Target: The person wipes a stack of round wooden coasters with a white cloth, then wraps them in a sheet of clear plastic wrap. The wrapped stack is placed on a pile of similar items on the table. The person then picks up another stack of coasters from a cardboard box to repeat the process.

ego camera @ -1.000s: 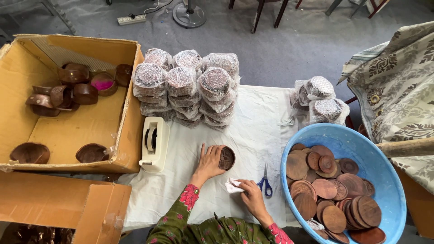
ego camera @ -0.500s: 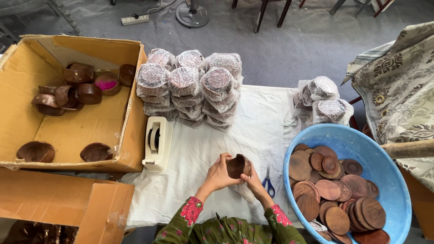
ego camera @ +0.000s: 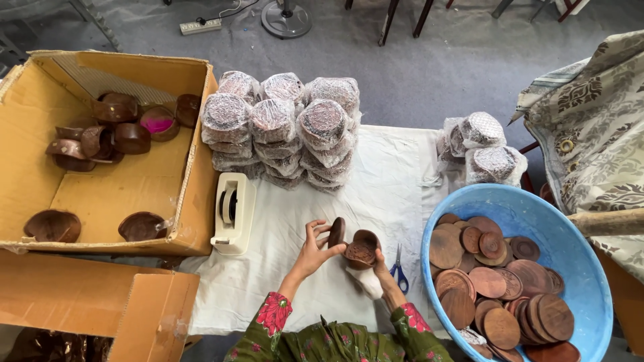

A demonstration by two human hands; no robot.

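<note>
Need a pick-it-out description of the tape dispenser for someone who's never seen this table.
Start at the big open cardboard box on the left. Against its right wall, on the white cloth, stands the tape dispenser. It is the only cream plastic thing there; its neighbours are brown wooden pieces or wrapped bundles.

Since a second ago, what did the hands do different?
The left hand lifted off the cloth and now holds a brown lid on edge. The right hand rose from the white wad and holds a small brown bowl beside the lid. Scissors, tape dispenser, blue tub, box and wrapped stacks stayed put.
</note>
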